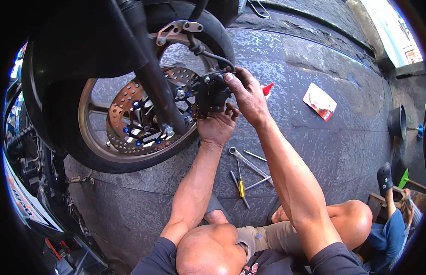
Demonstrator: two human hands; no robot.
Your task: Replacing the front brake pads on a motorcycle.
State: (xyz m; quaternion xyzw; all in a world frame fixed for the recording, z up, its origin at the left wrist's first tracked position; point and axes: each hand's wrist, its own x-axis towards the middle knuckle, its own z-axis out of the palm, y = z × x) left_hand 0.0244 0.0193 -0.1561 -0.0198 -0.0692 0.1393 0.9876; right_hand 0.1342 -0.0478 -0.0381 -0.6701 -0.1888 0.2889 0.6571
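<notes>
A motorcycle front wheel (91,151) stands at upper left with a perforated brake disc (123,107) and a black fork leg (153,78). Both my hands grip the black brake caliper (208,94) at the disc's right edge. My left hand (216,126) holds it from below, fingers curled around its lower side. My right hand (247,94) clasps its top and right side, thumb on the upper corner. A black brake hose (213,55) runs up from the caliper.
On the stone paving below my hands lie a spanner (245,160), a yellow-handled screwdriver (241,183) and several thin metal tools. A red-and-white packet (319,101) lies to the right. Another person sits at lower right (392,215). A second motorcycle (25,192) stands at left.
</notes>
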